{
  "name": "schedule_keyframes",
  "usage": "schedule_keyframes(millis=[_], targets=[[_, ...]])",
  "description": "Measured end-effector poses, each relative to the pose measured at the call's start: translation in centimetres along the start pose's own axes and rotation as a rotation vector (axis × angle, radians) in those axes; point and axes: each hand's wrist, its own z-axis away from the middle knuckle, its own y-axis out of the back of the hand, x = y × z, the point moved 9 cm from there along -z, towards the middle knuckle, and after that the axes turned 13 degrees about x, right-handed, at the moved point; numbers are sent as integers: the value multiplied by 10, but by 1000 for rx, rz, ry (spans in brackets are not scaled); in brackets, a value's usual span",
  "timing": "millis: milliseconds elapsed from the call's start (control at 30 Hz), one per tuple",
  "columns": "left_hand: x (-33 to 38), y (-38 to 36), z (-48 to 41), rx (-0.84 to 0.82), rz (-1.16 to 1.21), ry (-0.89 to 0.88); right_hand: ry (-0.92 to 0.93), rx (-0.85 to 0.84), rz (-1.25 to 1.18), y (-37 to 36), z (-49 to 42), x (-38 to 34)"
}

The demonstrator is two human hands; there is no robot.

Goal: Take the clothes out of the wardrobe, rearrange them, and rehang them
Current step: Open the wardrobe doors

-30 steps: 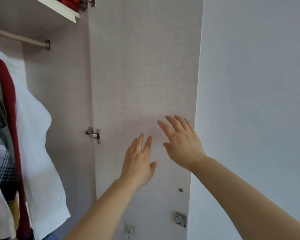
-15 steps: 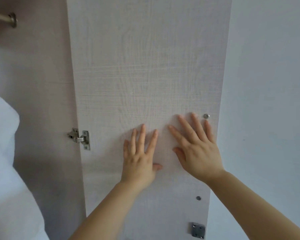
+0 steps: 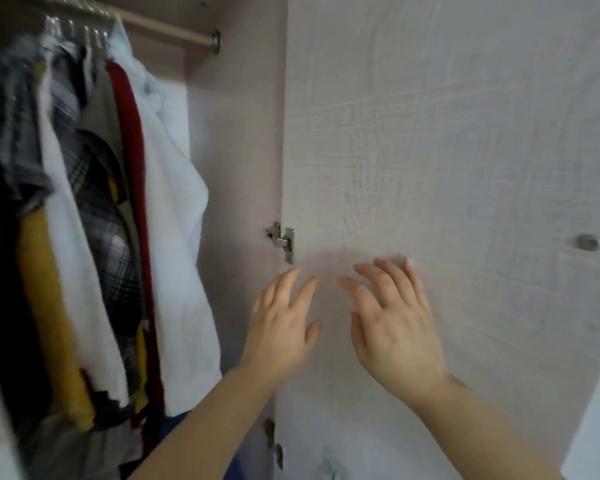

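Clothes point(image 3: 84, 220) hang close together on the rail point(image 3: 174, 29) inside the wardrobe point(image 3: 236, 150). A white shirt point(image 3: 174, 209) is at the right end, then a dark red one, checked ones and a yellow one. None is out yet. A moment ago both hands lay flat on the door point(image 3: 430, 133). Now the door stands wide and the clothes show. The left hand point(image 3: 281, 327) and right hand point(image 3: 395, 327) are spread by the door, holding nothing. Taking clothes down looks like the next job.
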Motion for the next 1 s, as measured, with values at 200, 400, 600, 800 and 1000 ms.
schedule_keyframes(millis=[200, 400, 600, 800, 1000], targets=[[-72, 74, 56, -23, -309, 195, 68, -89, -378, -51, 10, -86], [-126, 181, 110, 27, -590, 383, 134, -165, -708, -57, 10, -190], [-166, 268, 133, 187, -709, 506, 166, -309, -850, -62, 2, -259], [-200, 287, 116, 375, -512, 599, 163, -353, -923, -79, -18, -292], [-212, 274, 93, 509, -229, 650, 81, -314, -910, -104, -37, -298]])
